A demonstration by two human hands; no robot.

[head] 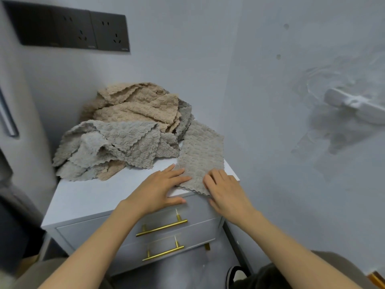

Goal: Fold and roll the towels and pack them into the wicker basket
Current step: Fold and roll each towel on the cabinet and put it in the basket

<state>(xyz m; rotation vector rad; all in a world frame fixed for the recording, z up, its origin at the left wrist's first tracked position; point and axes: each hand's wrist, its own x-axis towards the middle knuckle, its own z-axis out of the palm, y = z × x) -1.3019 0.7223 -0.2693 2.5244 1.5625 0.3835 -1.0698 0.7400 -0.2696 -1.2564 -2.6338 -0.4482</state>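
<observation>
Towels [125, 130] lay heaped, beige and grey, on the far left of the white cabinet [87, 197]. One grey towel [200, 151], folded into a long strip, stretched along the right side to the near edge. The left hand [158, 188] lay flat on its near left corner, fingers straight and slightly spread. The right hand [225, 190] had fingers curled at the near right edge; whether they pinched it could not be told.

Nubbly matt cloth towel [201, 151], smooth matt cabinet top [87, 197], shiny brass handles [162, 227]
</observation>
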